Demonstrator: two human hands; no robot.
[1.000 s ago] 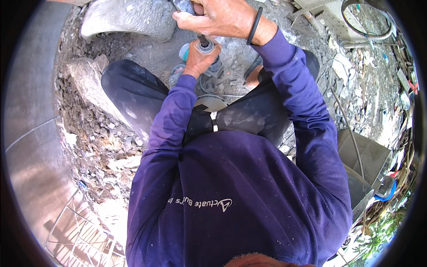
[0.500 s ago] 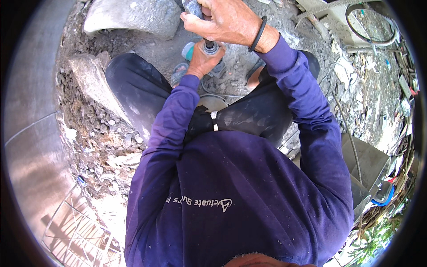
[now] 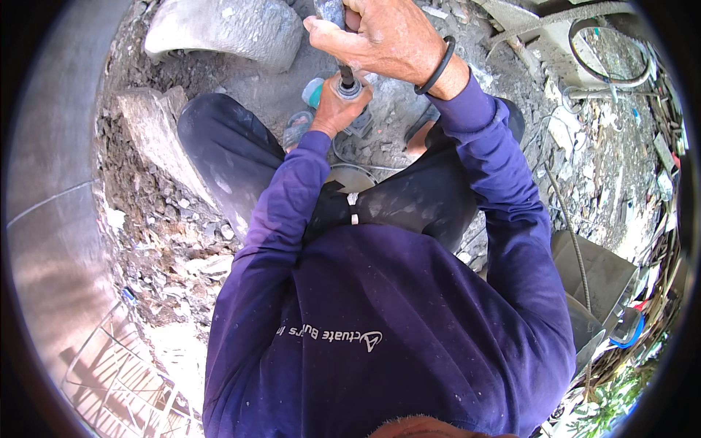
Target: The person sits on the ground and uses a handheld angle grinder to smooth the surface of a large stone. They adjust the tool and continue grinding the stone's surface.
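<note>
My left hand (image 3: 338, 109) is wrapped round a round, ringed metal collar (image 3: 347, 89) between my knees. A dark shaft (image 3: 347, 74) rises out of the collar toward my right hand (image 3: 383, 40). The right hand, with a black band at its wrist, is closed on a dusty grey, rounded piece (image 3: 330, 12) at the top edge of the picture. Whether shaft and grey piece are joined is hidden by the fingers. A teal and white part (image 3: 314, 93) shows beside my left hand; I cannot tell whether it belongs to the collar.
A large pale concrete lump (image 3: 226, 33) lies ahead on the left, with a flat slab (image 3: 157, 139) nearer. A thin cable (image 3: 380, 168) runs between my legs over rubble. To the right are a black hose loop (image 3: 613, 55) and a grey metal box (image 3: 599, 277). A smooth wall (image 3: 51, 146) stands left.
Both hands and what they hold sit slightly lower and further right in the picture, as does most of the scene. Each hand keeps its grip.
</note>
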